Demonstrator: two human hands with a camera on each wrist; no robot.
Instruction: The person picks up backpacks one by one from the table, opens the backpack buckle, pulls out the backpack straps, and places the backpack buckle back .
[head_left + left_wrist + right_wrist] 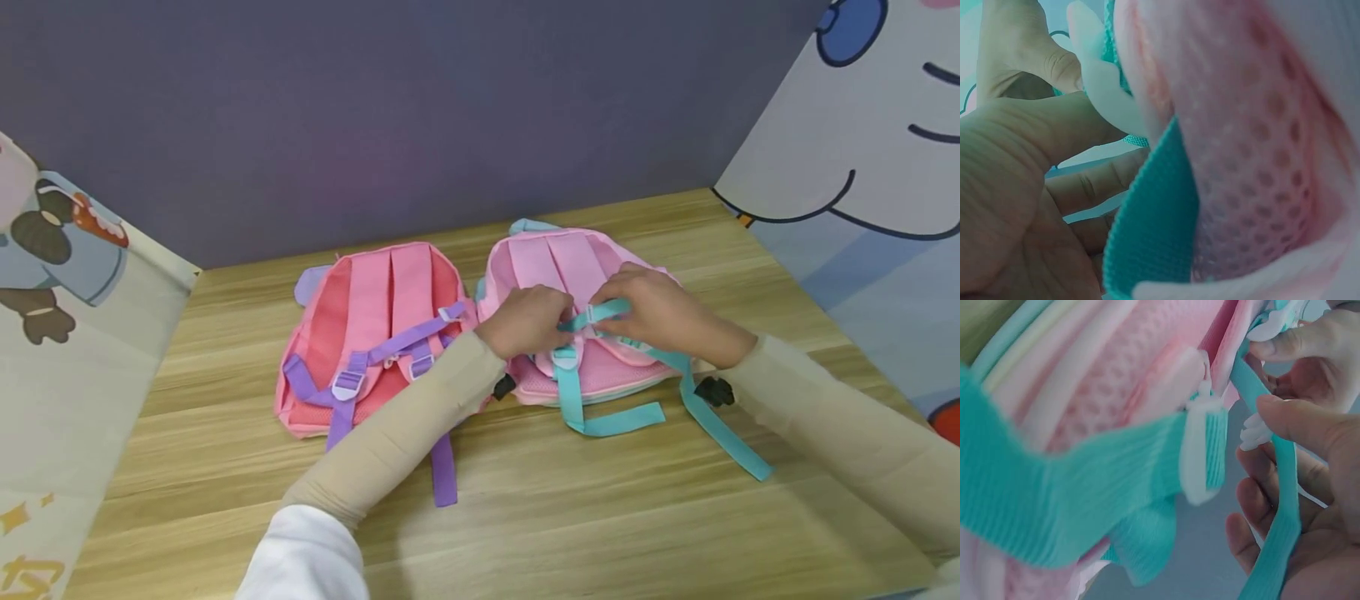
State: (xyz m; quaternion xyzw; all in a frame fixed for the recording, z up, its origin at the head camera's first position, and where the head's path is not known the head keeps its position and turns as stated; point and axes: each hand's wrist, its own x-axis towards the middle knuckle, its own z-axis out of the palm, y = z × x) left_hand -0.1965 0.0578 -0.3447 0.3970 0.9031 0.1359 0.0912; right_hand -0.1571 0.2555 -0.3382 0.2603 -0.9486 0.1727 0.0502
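A light pink backpack (543, 258) lies with its shoulder straps facing up. Over it, a teal strap (576, 322) with a small white buckle (590, 314) spans the gap between both hands. My left hand (527, 321) pinches this strap on the left; in the left wrist view its thumb (1079, 125) is against a white plastic piece (1107, 94). On the other side my right hand (660, 310) pinches the strap between thumb and fingers. The right wrist view shows the teal strap (1285, 487) running across the right palm, with a white clip (1254, 432) at the fingertips.
A coral-pink backpack (371, 292) with purple straps (444, 467) lies to the left, partly under my left forearm. Loose teal strap ends (723, 437) trail on the wooden table (525, 533). A dark grey panel (450, 117) stands behind, with printed panels at both sides.
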